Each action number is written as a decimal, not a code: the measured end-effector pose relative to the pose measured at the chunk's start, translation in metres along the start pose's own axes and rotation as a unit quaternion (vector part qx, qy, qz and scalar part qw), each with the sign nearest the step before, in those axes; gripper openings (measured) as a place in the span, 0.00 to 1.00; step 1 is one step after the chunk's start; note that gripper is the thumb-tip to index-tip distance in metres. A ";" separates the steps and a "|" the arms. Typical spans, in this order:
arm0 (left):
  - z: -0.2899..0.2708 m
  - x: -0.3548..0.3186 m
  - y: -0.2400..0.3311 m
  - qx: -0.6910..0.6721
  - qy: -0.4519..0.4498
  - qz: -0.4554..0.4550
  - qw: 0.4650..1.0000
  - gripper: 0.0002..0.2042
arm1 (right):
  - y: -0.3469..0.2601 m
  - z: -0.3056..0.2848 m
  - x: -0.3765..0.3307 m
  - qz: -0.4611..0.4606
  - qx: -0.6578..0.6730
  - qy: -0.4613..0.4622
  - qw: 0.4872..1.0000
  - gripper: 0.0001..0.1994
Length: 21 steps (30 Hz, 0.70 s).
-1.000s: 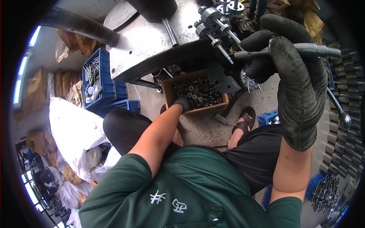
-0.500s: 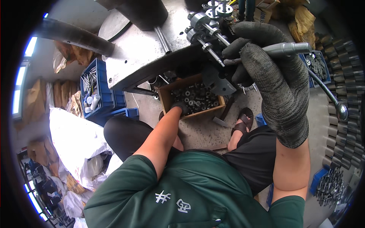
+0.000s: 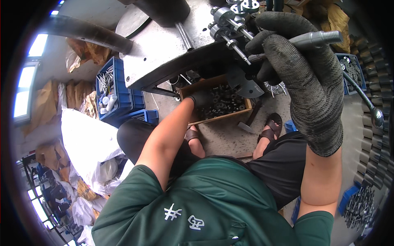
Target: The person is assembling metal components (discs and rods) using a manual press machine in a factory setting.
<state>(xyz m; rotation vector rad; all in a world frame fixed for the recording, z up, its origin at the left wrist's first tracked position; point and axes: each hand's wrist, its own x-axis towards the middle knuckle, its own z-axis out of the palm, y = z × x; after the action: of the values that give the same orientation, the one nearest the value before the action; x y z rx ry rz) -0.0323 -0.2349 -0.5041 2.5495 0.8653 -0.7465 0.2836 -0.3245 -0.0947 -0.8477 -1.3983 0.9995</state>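
My right hand, in a dark knitted glove, is closed around a grey metal lever handle at the front of a grey machine. Just left of it stick out several bolts and spindles of the machine. My left hand, also in a dark glove, reaches down into a brown wooden box on the floor that holds several dark metal nuts. Whether its fingers grip any part is hidden among the pieces.
Blue plastic crates with metal parts stand left of the box, beside white sacks and brown bags. Another blue crate of parts sits at the right, with a flexible hose. My sandalled feet rest on the concrete floor.
My right hand on the lever handle has shifted a little left and closer to the machine's spindles. My left hand stays in the box of nuts.
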 end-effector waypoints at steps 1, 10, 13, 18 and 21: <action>-0.025 0.008 0.011 -0.230 0.094 -0.060 0.967 0.16 | 0.000 -0.007 -0.004 0.005 -0.010 0.010 1.000 0.16; 0.039 -0.002 -0.033 0.199 0.073 0.011 0.977 0.16 | 0.006 0.012 -0.006 0.055 0.050 -0.006 0.997 0.16; 0.012 0.003 0.013 0.048 -0.034 -0.027 0.998 0.19 | 0.038 -0.003 -0.014 0.010 0.131 0.002 0.991 0.16; 0.006 0.022 0.023 -0.057 -0.178 -0.135 0.973 0.21 | -0.005 0.015 -0.020 -0.007 -0.011 0.061 0.998 0.14; 0.100 0.016 -0.045 0.100 -0.223 -0.011 0.970 0.18 | 0.002 0.022 -0.010 -0.050 0.047 -0.015 0.998 0.13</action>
<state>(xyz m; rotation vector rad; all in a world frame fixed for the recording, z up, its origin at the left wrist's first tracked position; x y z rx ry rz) -0.0873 -0.2413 -0.6002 2.3833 0.6947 -1.4085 0.2626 -0.3352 -0.1003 -0.6900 -1.3945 0.9955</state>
